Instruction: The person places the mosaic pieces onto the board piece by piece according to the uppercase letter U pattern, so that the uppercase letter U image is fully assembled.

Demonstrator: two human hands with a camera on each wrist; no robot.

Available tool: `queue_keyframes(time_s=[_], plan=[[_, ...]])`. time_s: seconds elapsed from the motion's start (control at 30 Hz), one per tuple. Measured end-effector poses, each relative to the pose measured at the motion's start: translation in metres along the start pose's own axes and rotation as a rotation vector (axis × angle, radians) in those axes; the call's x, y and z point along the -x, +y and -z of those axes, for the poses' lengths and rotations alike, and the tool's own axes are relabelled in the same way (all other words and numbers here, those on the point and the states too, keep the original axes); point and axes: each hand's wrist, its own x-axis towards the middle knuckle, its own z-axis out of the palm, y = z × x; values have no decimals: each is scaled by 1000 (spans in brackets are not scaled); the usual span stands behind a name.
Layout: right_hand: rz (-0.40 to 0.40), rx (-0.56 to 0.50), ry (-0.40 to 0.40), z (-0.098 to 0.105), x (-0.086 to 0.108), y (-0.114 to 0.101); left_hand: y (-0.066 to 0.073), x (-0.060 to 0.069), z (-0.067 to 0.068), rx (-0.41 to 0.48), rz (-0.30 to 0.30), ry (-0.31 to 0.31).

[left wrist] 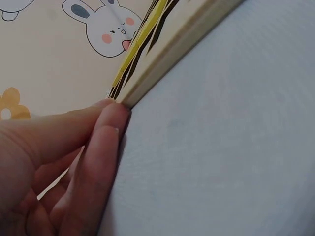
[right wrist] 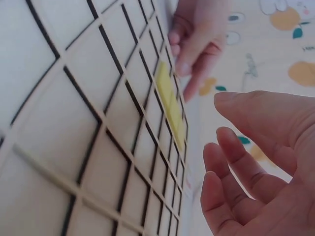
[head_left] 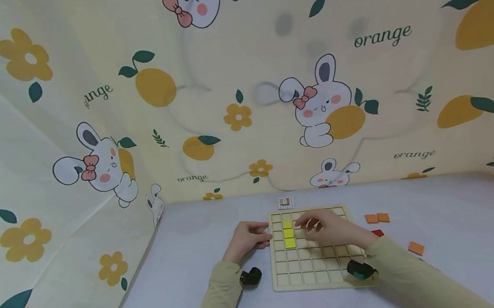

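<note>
A light wooden grid board [head_left: 303, 267] lies on the white table. Three yellow tiles [head_left: 288, 233] sit one below another in a column of cells near its left side. At the board's left edge, my left hand [head_left: 246, 239] pinches the rim between thumb and fingers; the left wrist view shows these fingertips [left wrist: 110, 115] against the rim. Over the upper middle of the board hovers my right hand [head_left: 328, 228], just right of the yellow tiles. In the right wrist view its fingers [right wrist: 236, 157] are loosely bent and spread from the thumb, with nothing between them.
Two orange tiles [head_left: 377, 218] lie side by side right of the board. A red tile [head_left: 377, 233] is partly hidden by the right arm, and another orange tile [head_left: 416, 248] lies farther right. Behind the board is a small patterned card [head_left: 285, 203]. A printed curtain [head_left: 255, 143] closes the back.
</note>
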Motion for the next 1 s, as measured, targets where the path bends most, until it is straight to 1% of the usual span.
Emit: queue_keyframes(time_s=[0.23,0.4,0.5,0.6,0.73,0.83,1.0], plan=[[-18,4,49,21,26,11,0,1,-1,-5,-5,-9],[-17,18,71,39,47,18,-1,2,-2,-23,4,5],[-65,36,74,50,59,25,-2,2,-2,-28,19,15],[-154,54,83,61,71,34,-4,2,-2,-31,22,18],[-231,78,97,70,87,48,-3,2,-2,-29,18,16],[-247,93,108,74,99,58,-2,1,-2,-24,15,15],[-277,79,126,78,112,72,-1,1,-2,-24,20,20]])
